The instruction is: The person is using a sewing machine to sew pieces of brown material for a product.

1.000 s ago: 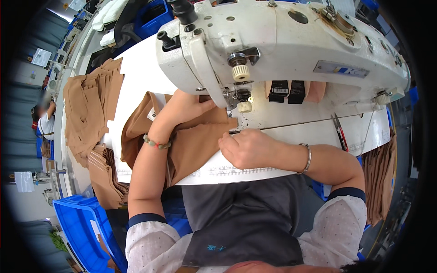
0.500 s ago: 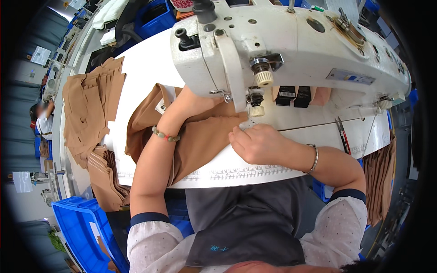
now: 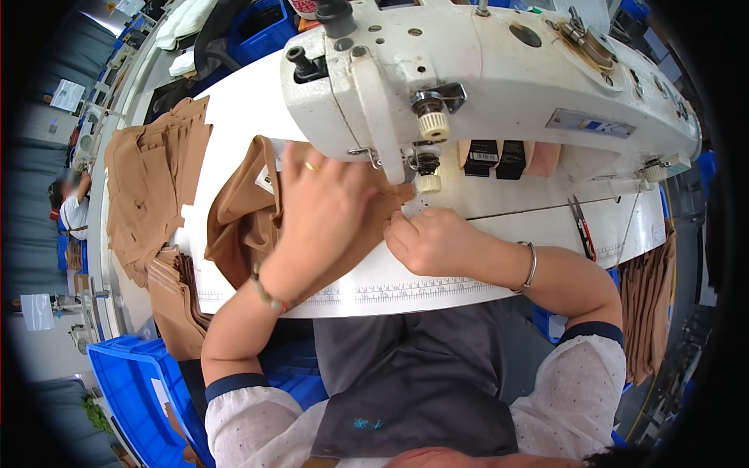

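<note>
My left hand (image 3: 320, 204) lies over a folded brown fabric piece (image 3: 242, 214), fingers stretched forward and slightly blurred, a ring on one finger. A white label (image 3: 266, 180) shows on the cloth beside it. The fabric reaches under the head of a white sewing machine (image 3: 499, 86), whose needle area is partly hidden. Just right of the cloth's edge, my right hand (image 3: 431, 240) is closed in a pinch near the needle area. What its fingertips hold, if anything, is hidden.
Brown fabric stacks (image 3: 152, 187) lie left, with more brown pieces (image 3: 649, 308) hanging right. Red-handled scissors (image 3: 583, 228) rest on the white table (image 3: 374, 295), whose front edge bears a ruler strip. Small black boxes (image 3: 480, 159) stand behind the machine arm. A blue crate (image 3: 144, 390) sits lower left.
My left hand has come back toward me from beside the machine head and now lies spread over the fabric, which is more bunched at left. My right hand stays pinched near the needle area.
</note>
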### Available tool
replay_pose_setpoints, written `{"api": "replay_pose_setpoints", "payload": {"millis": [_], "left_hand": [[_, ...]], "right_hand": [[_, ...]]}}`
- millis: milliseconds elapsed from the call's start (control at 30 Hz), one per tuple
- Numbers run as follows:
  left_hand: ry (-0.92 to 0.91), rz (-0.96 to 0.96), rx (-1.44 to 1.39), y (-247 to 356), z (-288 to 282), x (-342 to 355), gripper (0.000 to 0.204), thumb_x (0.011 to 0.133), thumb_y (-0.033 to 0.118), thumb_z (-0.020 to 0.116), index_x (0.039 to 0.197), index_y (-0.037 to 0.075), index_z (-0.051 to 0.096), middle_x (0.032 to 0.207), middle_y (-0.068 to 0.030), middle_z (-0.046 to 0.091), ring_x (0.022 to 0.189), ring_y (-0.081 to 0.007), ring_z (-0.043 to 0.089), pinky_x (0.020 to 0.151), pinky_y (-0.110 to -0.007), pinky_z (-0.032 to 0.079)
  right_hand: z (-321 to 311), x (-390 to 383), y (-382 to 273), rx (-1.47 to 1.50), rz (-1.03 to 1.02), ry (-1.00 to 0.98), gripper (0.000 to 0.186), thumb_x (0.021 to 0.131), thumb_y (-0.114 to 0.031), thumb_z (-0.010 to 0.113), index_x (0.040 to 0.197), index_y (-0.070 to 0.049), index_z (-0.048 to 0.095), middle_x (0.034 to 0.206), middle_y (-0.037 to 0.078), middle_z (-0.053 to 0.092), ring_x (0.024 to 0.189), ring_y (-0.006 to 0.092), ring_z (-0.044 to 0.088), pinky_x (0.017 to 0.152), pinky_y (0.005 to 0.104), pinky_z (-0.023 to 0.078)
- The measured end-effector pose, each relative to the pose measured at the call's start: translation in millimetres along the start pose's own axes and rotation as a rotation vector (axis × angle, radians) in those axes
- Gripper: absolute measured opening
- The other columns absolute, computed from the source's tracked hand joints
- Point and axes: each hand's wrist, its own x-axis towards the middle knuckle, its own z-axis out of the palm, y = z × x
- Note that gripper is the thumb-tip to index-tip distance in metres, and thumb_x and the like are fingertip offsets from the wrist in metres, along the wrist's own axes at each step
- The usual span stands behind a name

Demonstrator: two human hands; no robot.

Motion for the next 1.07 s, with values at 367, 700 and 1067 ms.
{"api": "replay_pose_setpoints", "payload": {"millis": [367, 700, 1067], "left_hand": [[0.065, 0.110, -0.276, 12, 27, -46, 0.042, 0.088, 0.017, 0.073, 0.128, 0.006, 0.067, 0.132, -0.0088, 0.064, 0.123, -0.0299, 0.059, 0.105, -0.053, 0.046], [0.145, 0.123, -0.356, -8, 43, -17, 0.037, 0.087, 0.016, 0.073, 0.121, 0.002, 0.070, 0.120, -0.0110, 0.068, 0.112, -0.0320, 0.061, 0.101, -0.048, 0.048], [0.098, 0.060, -0.380, -27, 56, 11, 0.018, 0.085, 0.013, 0.071, 0.101, 0.005, 0.074, 0.107, -0.0126, 0.069, 0.106, -0.0338, 0.062, 0.101, -0.049, 0.047]], "right_hand": [[-8, 4, -12, -0.087, 0.027, 0.056, 0.019, 0.068, -0.013, 0.067, 0.074, 0.004, 0.067, 0.089, 0.029, 0.069, 0.046, 0.0137, 0.057, 0.042, 0.0288, 0.046], [-4, 6, 4, -0.130, 0.131, -0.144, 0.026, 0.078, -0.011, 0.067, 0.099, 0.003, 0.072, 0.108, 0.023, 0.073, 0.060, 0.0156, 0.065, 0.052, 0.0280, 0.051], [0, 6, 12, -0.096, 0.191, -0.164, 0.029, 0.078, -0.011, 0.067, 0.103, 0.002, 0.073, 0.112, 0.020, 0.074, 0.071, 0.0171, 0.071, 0.056, 0.0279, 0.055]]}}
